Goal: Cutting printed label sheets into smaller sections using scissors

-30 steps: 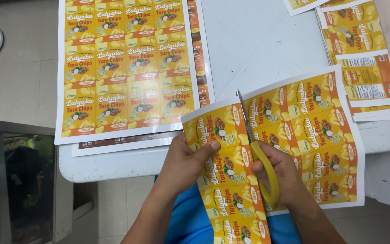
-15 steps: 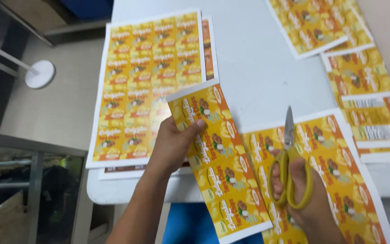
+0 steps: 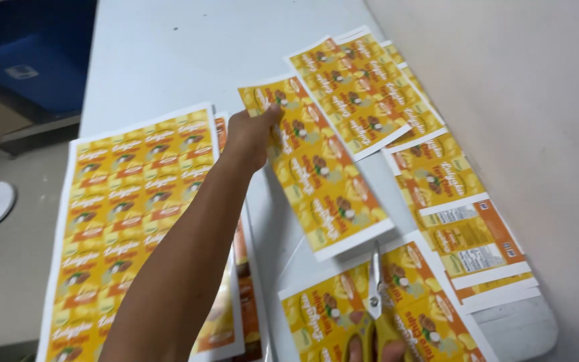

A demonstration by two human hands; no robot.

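Two hands busy: left hand (image 3: 249, 134) pinches a cut label strip (image 3: 319, 181) out over the worktop (image 3: 169, 60), right hand (image 3: 370, 350) grips yellow scissors (image 3: 374, 302) parked on the remaining sheet (image 3: 430, 315).

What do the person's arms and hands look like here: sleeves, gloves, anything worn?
The left arm is bare along all that shows, with no sleeve, watch or band; the left hand has no glove or ring. Of the right hand only the fingertips show at the bottom edge, ungloved.

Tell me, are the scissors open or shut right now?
Shut: the scissors' blades lie together as one narrow point over the label sheet. The right hand holds the yellow handles.
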